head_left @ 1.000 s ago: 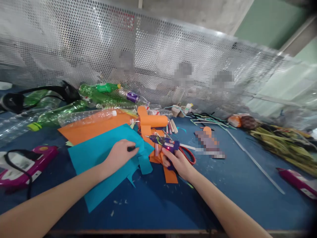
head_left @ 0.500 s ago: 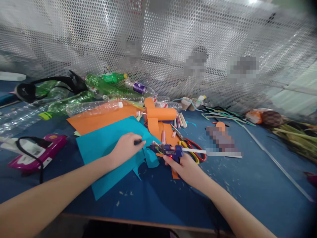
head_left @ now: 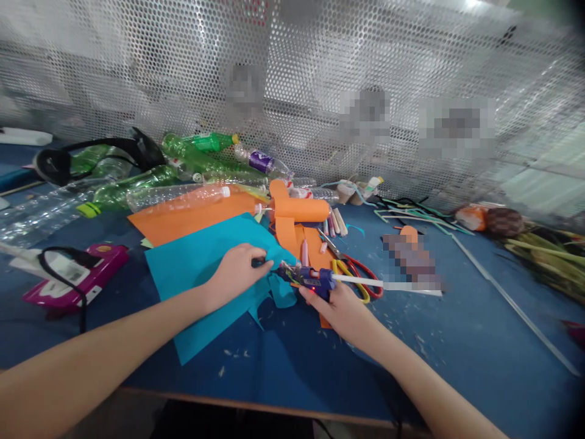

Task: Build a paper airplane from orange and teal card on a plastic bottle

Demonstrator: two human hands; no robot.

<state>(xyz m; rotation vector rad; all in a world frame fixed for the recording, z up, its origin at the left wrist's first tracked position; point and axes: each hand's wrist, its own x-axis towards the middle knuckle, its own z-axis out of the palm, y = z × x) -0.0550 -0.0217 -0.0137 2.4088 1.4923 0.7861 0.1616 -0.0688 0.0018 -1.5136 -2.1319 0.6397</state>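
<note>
My right hand (head_left: 345,311) is wrapped round a blue hot glue gun (head_left: 315,279) with a red light lit and a white glue stick out of its back. The gun's nozzle points left, toward the fingertips of my left hand (head_left: 240,271). The left thumb and fingers are pinched together over a small dark thing that I cannot make out. Under that hand lies a blue paper sheet (head_left: 183,274), with a cut blue piece (head_left: 283,292) by the nozzle. Just behind the gun is a bottle wrapped in orange paper (head_left: 306,210). Red and yellow scissors (head_left: 361,277) lie to its right.
Several plastic bottles (head_left: 178,198) lie along the back left on orange paper (head_left: 150,216). A magenta device (head_left: 103,274) with a black cord is at left. Markers (head_left: 338,222), straws (head_left: 411,213) and dry husks (head_left: 548,259) lie right of the middle. A perforated metal screen (head_left: 311,67) stands behind.
The view has shifted slightly, so things sit a little to the right. The glue gun's nozzle is about as close to the left fingertips as before, and both hands keep their grip.
</note>
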